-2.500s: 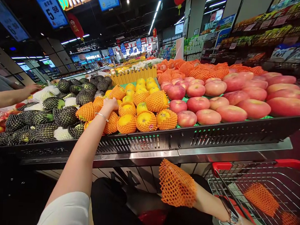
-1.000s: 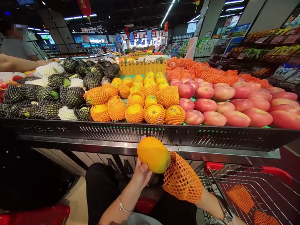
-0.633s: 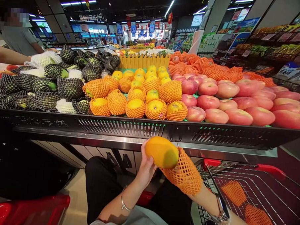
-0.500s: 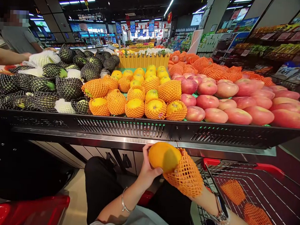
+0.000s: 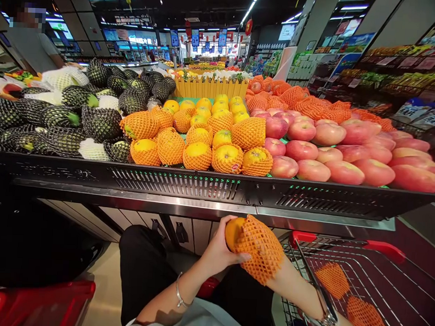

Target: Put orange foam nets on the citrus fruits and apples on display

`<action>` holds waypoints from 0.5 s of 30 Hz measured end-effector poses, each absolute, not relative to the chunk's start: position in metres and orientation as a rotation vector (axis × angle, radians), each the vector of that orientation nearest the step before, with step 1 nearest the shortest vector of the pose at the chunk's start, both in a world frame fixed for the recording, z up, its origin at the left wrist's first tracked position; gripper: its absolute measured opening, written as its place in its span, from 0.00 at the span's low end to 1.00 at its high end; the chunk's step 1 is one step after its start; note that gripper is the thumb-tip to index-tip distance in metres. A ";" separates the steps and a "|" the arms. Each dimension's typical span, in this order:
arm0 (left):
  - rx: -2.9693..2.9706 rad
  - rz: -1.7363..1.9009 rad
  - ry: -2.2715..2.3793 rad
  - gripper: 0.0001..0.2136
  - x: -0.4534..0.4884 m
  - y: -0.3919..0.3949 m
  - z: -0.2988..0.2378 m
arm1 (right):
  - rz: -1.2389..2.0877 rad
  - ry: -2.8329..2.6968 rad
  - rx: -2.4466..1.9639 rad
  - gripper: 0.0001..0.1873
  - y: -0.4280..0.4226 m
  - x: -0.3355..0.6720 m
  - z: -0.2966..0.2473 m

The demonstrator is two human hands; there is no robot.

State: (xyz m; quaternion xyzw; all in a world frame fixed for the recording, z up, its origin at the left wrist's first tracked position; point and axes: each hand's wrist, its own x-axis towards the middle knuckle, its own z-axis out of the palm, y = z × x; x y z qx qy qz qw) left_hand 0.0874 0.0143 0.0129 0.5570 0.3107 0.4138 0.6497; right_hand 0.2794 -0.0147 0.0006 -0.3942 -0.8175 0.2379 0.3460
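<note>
A long table [image 5: 187, 203] with a steel edge runs across the view, bearing black slotted trays [image 5: 176, 183] of fruit. Right of it stand shelves [image 5: 387, 81] of packets, their price cards too small to read; the big characters on the blue bags [image 5: 412, 111] are blurred. A wire cart [image 5: 343, 257] with red corner pieces sits near on the right, and a person [image 5: 33, 49] in a grey top stands at far left. Dark fruits [image 5: 102, 122] in black nets fill the tray's left side, red apples [image 5: 342, 166] the right, oranges [image 5: 196, 156] the middle, some in orange nets. Just in front of the table, the left hand [image 5: 224, 247] has a firm grip on a yellow-orange fruit [image 5: 233, 233], fingers and thumb curled round its near end. The fruit's other end is inside an orange foam net [image 5: 262, 246] that also covers the right hand [image 5: 267, 259]; how far that grip is open cannot be told. Two more foam nets [image 5: 333, 279] lie in the cart. Blue signs [image 5: 195, 38] hang far back, their figures seeming to start with 3. One front orange has a red sticker [image 5: 235, 167], its lettering unreadable.
</note>
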 end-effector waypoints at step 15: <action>0.622 0.968 0.727 0.34 0.084 0.030 -0.001 | 0.434 -2.065 -1.190 0.21 -0.010 0.288 0.026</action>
